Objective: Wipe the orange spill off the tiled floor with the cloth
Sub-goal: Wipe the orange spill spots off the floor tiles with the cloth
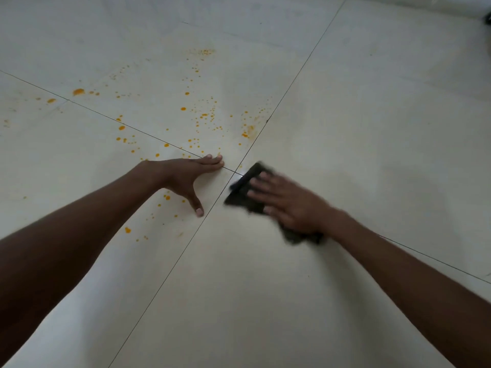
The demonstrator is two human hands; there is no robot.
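Head view, dark cloth (244, 193) blurred under flat right hand (285, 201), left hand (183, 175) splayed, orange spill (202, 120) speckled

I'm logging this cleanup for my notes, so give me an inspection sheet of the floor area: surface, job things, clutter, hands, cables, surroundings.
Surface: pale tiled floor with dark grout lines crossing near the hands.
Job's things: orange spill scattered as drops and specks, mostly on the tiles left of the long grout line; dark cloth lies flat on the floor, right of that line, blurred.
Clutter: nothing seen.
Hands: left hand rests flat on the floor, fingers straight, drops close beside it; right hand presses on the cloth with spread fingers.
Cables: nothing seen.
Surroundings: a dark object at the top right edge, too cut off to identify.
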